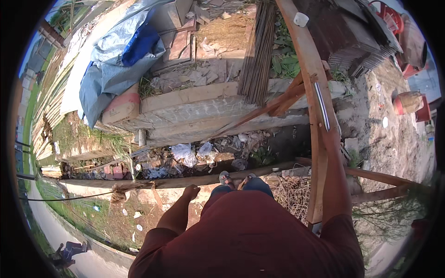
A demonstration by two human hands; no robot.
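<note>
My right hand (331, 138) is closed on the lower end of a long silver metal bar (321, 104), which lies along a wooden beam (303, 46). The beam runs from the top of the view down past my right arm, with slanted timber braces (287, 99) beside it. My left hand (190, 192) hangs with curled fingers and nothing visible in it, left of my sandalled feet (226, 180). A small white object (301, 20) sits on the beam's far part.
A litter-filled ditch (208, 155) runs in front of my feet, below a concrete wall (185, 111). Beyond are rebar (255, 55), blue tarpaulins (116, 69) and stacked dark sheets (352, 32). A red bucket (422, 111) stands right. Another person (69, 252) is on the path at lower left.
</note>
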